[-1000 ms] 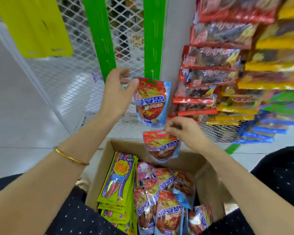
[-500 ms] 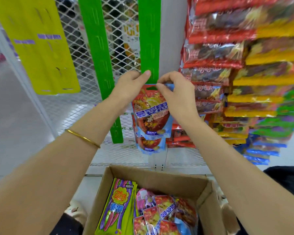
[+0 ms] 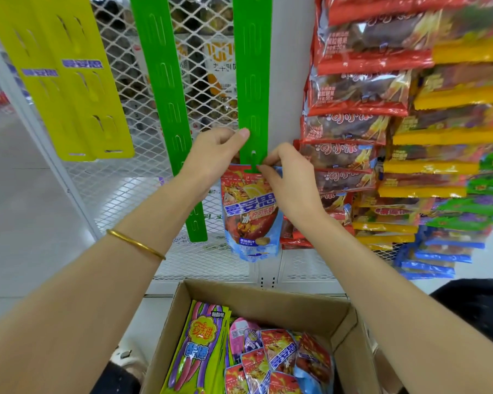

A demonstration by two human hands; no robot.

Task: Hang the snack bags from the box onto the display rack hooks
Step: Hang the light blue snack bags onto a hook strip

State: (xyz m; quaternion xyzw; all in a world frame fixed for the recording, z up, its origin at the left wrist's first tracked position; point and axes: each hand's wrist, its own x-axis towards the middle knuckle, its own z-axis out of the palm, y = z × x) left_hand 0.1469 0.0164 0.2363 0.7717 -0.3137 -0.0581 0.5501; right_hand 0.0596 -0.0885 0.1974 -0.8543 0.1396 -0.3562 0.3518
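A red-and-blue snack bag (image 3: 248, 214) hangs against the lower end of a green hanging strip (image 3: 252, 81), its top edge at one of the strip's hook tabs. The edge of another bag peeks out beneath it. My left hand (image 3: 214, 157) holds the strip's left edge just above the bag, thumb on the front. My right hand (image 3: 292, 180) pinches the bag's top right corner beside the tab. Below, an open cardboard box (image 3: 268, 301) holds several more red-and-blue bags (image 3: 279, 356) and a stack of green lollipop packs (image 3: 199, 348).
A second green strip (image 3: 168, 109) hangs bare to the left, and yellow strips (image 3: 77, 89) further left, all before a white wire-mesh panel (image 3: 120, 180). Columns of red, yellow, green and blue snack bags (image 3: 381, 109) fill the rack at the right.
My right hand lifted a bag from above the box up to the strip, over the bag hanging there. My left hand shifted from the bag's top to the strip's edge. The view tilted upward.
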